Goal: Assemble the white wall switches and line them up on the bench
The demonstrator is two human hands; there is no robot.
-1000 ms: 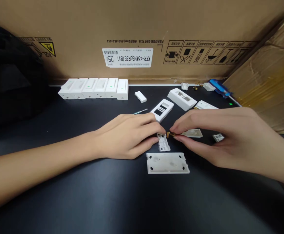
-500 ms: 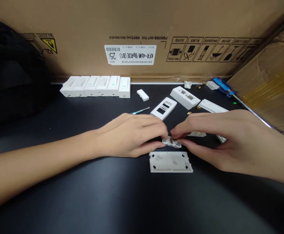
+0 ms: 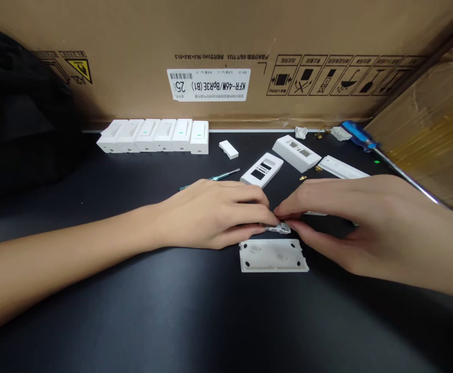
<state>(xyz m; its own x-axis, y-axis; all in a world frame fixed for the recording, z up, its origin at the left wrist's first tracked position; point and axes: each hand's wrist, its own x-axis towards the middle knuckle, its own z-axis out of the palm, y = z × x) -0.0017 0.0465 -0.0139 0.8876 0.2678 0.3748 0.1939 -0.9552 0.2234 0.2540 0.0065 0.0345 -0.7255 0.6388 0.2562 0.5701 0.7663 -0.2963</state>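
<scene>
Fingers of both hands are now brought together over a small white plastic part [image 3: 284, 228], which lies just above a white base plate [image 3: 271, 255] on the black tabletop [image 3: 195, 305]. Since the previous pictures, the part has been covered further by the left hand [image 3: 221, 215]: only its right end is left exposed, whereas half a second ago a brass piece could be seen lying across it, and a second ago that piece was pinched apart from it by the right hand [image 3: 347, 223]. The part appears to be gripped between the left thumb and forefinger. The right fingertips are set close against its exposed end, but whether anything is pinched between them is hidden. The brass piece cannot be made out now; by judgement, it has been brought into the part, and the work seems to have passed from carrying to pressing or adjusting, with seating not confirmed. The base plate has been left untouched in front, and a slotted white frame [image 3: 264, 169] and a loose brass bit [image 3: 303, 178] are seen lying beyond the hands.
</scene>
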